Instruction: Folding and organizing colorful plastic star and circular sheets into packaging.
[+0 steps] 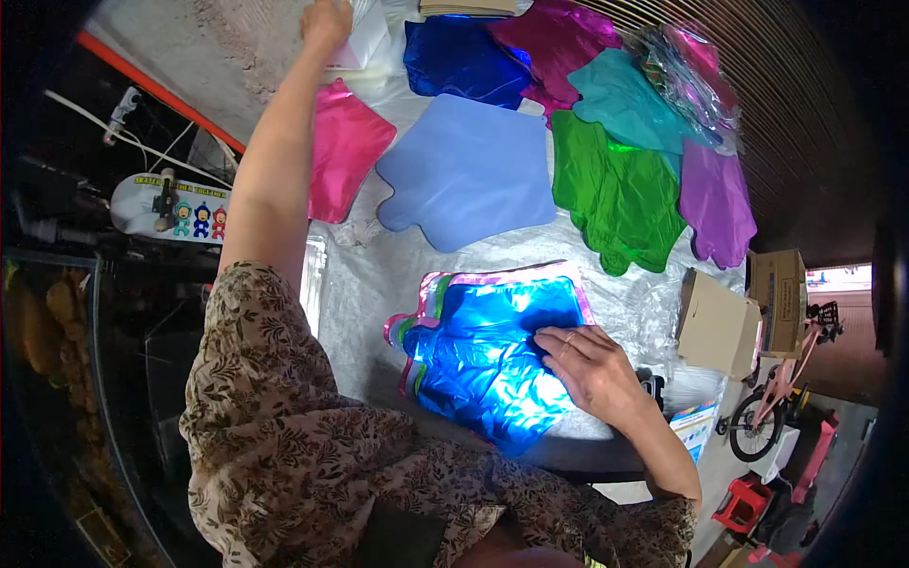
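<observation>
While resting R hand (597,374) on 1 shiny blue foil balloon (492,364), laid flat atop a stack w/ pink & green edges on the covered desk (355,317), extending L hand (324,26) fwd nr 1 white box-like item (367,38). Counting visible tops beyond: 1 lt-blue balloon (469,175), 1 green balloon (615,189), 1 purple balloon (717,204), 1 teal balloon (620,95), 1 dk-blue balloon (459,62), 1 magenta balloon (568,33), 1 pink balloon (350,156); also 2 cardboard boxes (715,322) to R. Holding R fingers (568,346) nearly straight, close together, palm down, thumb hidden. Can't tell opening or contact on L; partly cut off at top edge.
</observation>
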A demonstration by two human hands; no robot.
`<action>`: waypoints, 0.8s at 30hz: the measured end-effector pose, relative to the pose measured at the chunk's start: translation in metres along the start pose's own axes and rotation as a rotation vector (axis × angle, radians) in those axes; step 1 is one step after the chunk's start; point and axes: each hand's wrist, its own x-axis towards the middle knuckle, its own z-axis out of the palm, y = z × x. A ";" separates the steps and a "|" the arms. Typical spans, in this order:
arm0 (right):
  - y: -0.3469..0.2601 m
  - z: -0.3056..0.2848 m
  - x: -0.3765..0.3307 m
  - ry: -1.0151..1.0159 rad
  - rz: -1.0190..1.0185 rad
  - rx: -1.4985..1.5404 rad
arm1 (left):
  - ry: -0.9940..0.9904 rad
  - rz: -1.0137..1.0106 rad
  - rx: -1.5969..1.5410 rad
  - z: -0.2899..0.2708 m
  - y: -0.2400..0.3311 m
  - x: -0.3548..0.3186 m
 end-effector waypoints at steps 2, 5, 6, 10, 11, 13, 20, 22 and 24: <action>-0.002 -0.001 0.000 -0.002 -0.003 0.018 | 0.042 -0.039 -0.036 -0.005 -0.013 0.009; -0.003 -0.002 0.000 -0.012 0.002 0.046 | 0.119 -0.117 -0.123 -0.011 -0.019 0.015; -0.002 -0.002 0.001 -0.016 0.012 0.043 | 0.116 -0.104 -0.126 -0.010 -0.012 0.014; -0.002 -0.001 0.003 -0.020 0.017 0.052 | 0.158 -0.111 -0.190 -0.017 0.008 0.009; -0.002 -0.001 0.003 -0.017 0.012 0.066 | 0.199 -0.142 -0.253 -0.021 0.011 0.009; -0.001 -0.001 0.006 -0.011 0.001 0.080 | 0.246 -0.171 -0.312 -0.032 0.016 0.013; -0.003 -0.006 0.008 0.018 0.039 0.143 | 0.550 0.077 -0.466 -0.085 0.050 0.030; -0.005 -0.006 0.009 0.034 0.036 0.155 | 0.597 0.111 -0.623 -0.110 0.054 0.034; -0.008 -0.007 0.008 0.060 0.059 0.180 | 0.660 0.177 -0.953 -0.135 0.067 0.029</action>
